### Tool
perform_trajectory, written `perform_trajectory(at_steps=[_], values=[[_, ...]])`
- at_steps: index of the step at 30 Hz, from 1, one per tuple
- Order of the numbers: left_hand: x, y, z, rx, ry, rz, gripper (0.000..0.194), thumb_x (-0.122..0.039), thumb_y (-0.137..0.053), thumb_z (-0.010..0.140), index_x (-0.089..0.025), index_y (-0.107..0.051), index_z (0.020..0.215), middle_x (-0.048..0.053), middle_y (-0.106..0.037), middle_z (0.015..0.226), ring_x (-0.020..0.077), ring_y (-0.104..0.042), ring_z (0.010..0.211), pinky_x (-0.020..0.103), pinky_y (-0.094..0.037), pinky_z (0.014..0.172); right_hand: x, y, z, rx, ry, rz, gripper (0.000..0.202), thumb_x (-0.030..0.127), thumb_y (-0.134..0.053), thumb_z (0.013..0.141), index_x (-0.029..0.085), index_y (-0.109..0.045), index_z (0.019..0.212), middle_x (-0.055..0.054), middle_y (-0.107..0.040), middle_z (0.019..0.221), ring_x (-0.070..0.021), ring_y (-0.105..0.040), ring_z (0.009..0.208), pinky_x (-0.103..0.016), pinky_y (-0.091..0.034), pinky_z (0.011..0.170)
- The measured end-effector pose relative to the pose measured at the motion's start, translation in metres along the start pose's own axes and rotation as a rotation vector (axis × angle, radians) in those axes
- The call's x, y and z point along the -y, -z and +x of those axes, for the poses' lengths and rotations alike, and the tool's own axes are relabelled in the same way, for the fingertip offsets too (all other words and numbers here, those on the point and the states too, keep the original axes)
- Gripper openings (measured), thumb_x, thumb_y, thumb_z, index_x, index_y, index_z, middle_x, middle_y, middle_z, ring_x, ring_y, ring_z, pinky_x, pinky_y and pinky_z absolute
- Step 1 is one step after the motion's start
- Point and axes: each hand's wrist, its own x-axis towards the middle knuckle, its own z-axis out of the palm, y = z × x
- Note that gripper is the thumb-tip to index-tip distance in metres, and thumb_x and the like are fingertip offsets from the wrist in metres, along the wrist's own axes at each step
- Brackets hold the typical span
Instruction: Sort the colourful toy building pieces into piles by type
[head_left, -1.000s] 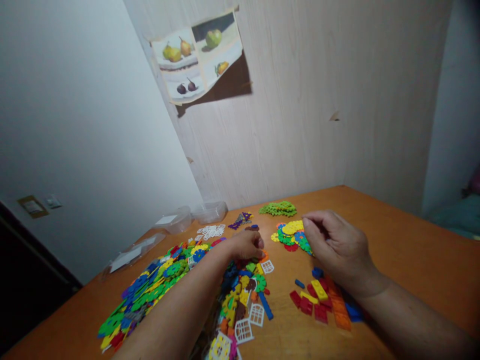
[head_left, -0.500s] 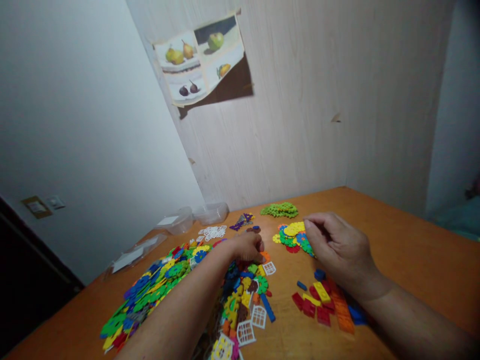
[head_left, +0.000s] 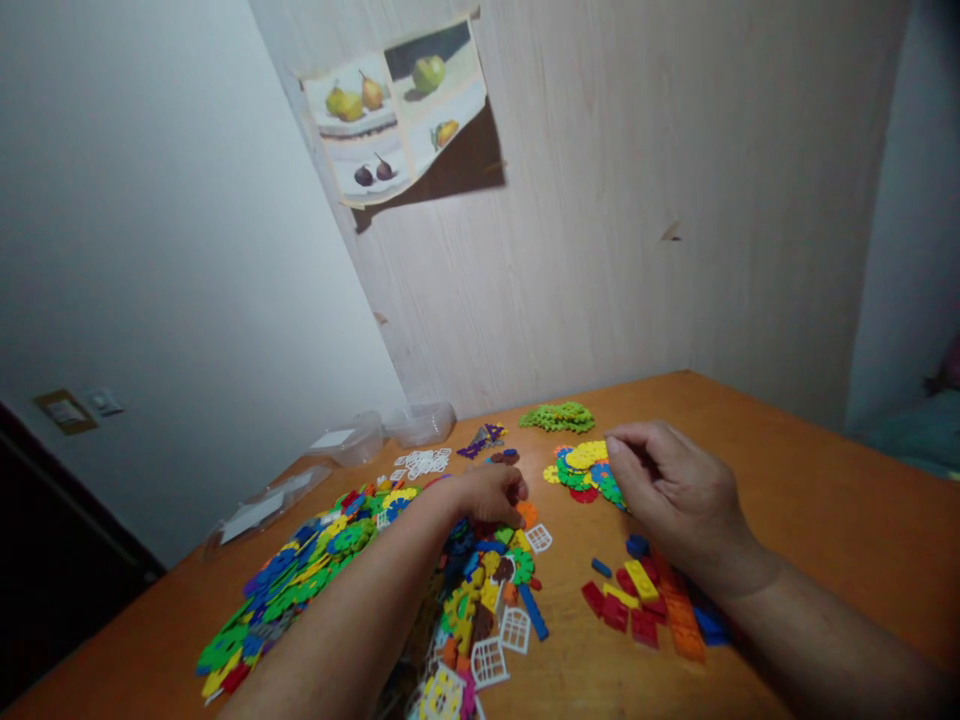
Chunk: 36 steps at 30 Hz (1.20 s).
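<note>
My left hand (head_left: 491, 495) reaches over the big mixed pile of plastic building pieces (head_left: 330, 560), its fingers curled down. An orange disc (head_left: 528, 514) lies right at its fingertips; whether they grip it I cannot tell. Just beyond is a white window-frame piece (head_left: 538, 538). My right hand (head_left: 675, 490) is closed, thumb against the bent fingers, and whatever it may hold is hidden. Its fingertips are beside a heap of yellow, green, blue and red notched discs (head_left: 585, 468). Below that wrist lie red and yellow bricks (head_left: 640, 580) and an orange strip (head_left: 681, 625).
Green linked pieces (head_left: 557, 417) sit near the wall, with purple and grey pieces (head_left: 481, 440) and white frames (head_left: 422, 463) to their left. Clear plastic tubs (head_left: 421, 425) and a clear bag (head_left: 259, 510) lie along the left edge of the wooden table (head_left: 810, 500).
The whole view has shifted slightly. My left hand stays at the orange disc, a little more of which shows now. My right hand keeps its closed pose beside the notched discs.
</note>
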Motion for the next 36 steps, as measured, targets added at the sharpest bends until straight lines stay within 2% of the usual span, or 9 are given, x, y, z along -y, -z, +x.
perform_trajectory(at_steps=[8, 11, 15, 18, 21, 25, 28, 32, 36], values=[[-0.002, -0.001, 0.004, 0.03, 0.021, 0.034, 0.038, -0.032, -0.084, 0.056, -0.024, -0.061, 0.086, -0.004, -0.064, 0.077, 0.0166, -0.058, 0.068, 0.024, -0.038, 0.058, -0.005, 0.002, 0.002, -0.046, -0.055, -0.014, 0.018, 0.035, -0.058, 0.094, 0.02, -0.068, 0.093, -0.002, -0.068, 0.079, -0.0168, -0.064, 0.068, -0.028, -0.047, 0.062], [0.001, -0.004, 0.009, -0.005, 0.006, -0.139, 0.034, -0.024, -0.082, 0.054, -0.023, -0.061, 0.082, -0.004, -0.063, 0.072, 0.0154, -0.056, 0.065, 0.023, -0.038, 0.056, -0.005, 0.003, 0.004, -0.058, -0.055, -0.023, 0.017, 0.034, -0.058, 0.095, 0.02, -0.068, 0.091, -0.002, -0.068, 0.079, -0.0163, -0.064, 0.068, -0.027, -0.047, 0.061], [-0.001, -0.005, 0.028, -0.074, -0.012, -0.361, 0.017, -0.021, -0.071, 0.066, -0.019, -0.059, 0.078, -0.003, -0.061, 0.067, 0.0129, -0.054, 0.059, 0.022, -0.037, 0.053, -0.005, 0.003, 0.005, -0.074, -0.053, -0.032, 0.016, 0.032, -0.059, 0.095, 0.02, -0.068, 0.09, -0.001, -0.066, 0.077, -0.0146, -0.062, 0.066, -0.026, -0.045, 0.061], [-0.012, -0.003, 0.048, -0.181, -0.015, -0.436, 0.013, -0.024, -0.066, 0.074, -0.018, -0.057, 0.081, -0.003, -0.06, 0.069, 0.0102, -0.051, 0.058, 0.021, -0.036, 0.053, -0.005, 0.002, 0.004, -0.08, -0.057, -0.019, 0.015, 0.031, -0.059, 0.095, 0.02, -0.068, 0.09, -0.001, -0.065, 0.077, -0.0141, -0.062, 0.066, -0.026, -0.045, 0.061], [-0.031, -0.002, 0.065, -0.269, -0.007, -0.492, 0.011, -0.022, -0.066, 0.074, -0.017, -0.056, 0.075, -0.004, -0.055, 0.065, 0.0085, -0.045, 0.054, 0.021, -0.03, 0.05, -0.007, 0.001, 0.003, -0.07, -0.053, -0.011, 0.013, 0.03, -0.06, 0.095, 0.021, -0.068, 0.092, -0.001, -0.066, 0.078, -0.0139, -0.061, 0.066, -0.026, -0.046, 0.061], [-0.056, -0.006, 0.081, -0.339, 0.041, -0.546, 0.01, -0.017, -0.065, 0.072, -0.017, -0.055, 0.071, -0.005, -0.048, 0.058, 0.0082, -0.037, 0.049, 0.023, -0.025, 0.047, -0.011, 0.0, 0.002, -0.065, -0.04, -0.012, 0.011, 0.029, -0.06, 0.094, 0.021, -0.067, 0.094, -0.001, -0.066, 0.079, -0.014, -0.061, 0.067, -0.026, -0.046, 0.062], [-0.066, -0.011, 0.089, -0.358, 0.072, -0.568, 0.011, -0.017, -0.067, 0.072, -0.017, -0.056, 0.07, -0.006, -0.043, 0.054, 0.0083, -0.033, 0.047, 0.024, -0.024, 0.047, -0.013, -0.001, 0.002, -0.068, -0.041, -0.001, 0.011, 0.029, -0.061, 0.094, 0.02, -0.067, 0.094, -0.001, -0.066, 0.079, -0.0136, -0.061, 0.068, -0.026, -0.047, 0.063], [-0.067, -0.015, 0.091, -0.411, 0.087, -0.577, 0.012, -0.012, -0.068, 0.07, -0.017, -0.059, 0.077, -0.006, -0.042, 0.055, 0.0083, -0.033, 0.048, 0.023, -0.023, 0.048, -0.015, -0.002, 0.001, -0.068, -0.047, -0.016, 0.011, 0.029, -0.06, 0.095, 0.021, -0.067, 0.093, 0.0, -0.065, 0.078, -0.0124, -0.061, 0.067, -0.025, -0.045, 0.062], [-0.054, -0.01, 0.077, -0.464, 0.079, -0.574, 0.016, -0.012, -0.066, 0.072, -0.018, -0.058, 0.084, -0.006, -0.047, 0.06, 0.0082, -0.038, 0.05, 0.021, -0.024, 0.048, -0.017, -0.003, 0.001, -0.077, -0.042, -0.012, 0.011, 0.029, -0.06, 0.095, 0.021, -0.067, 0.093, 0.001, -0.065, 0.078, -0.012, -0.06, 0.066, -0.024, -0.045, 0.063]])
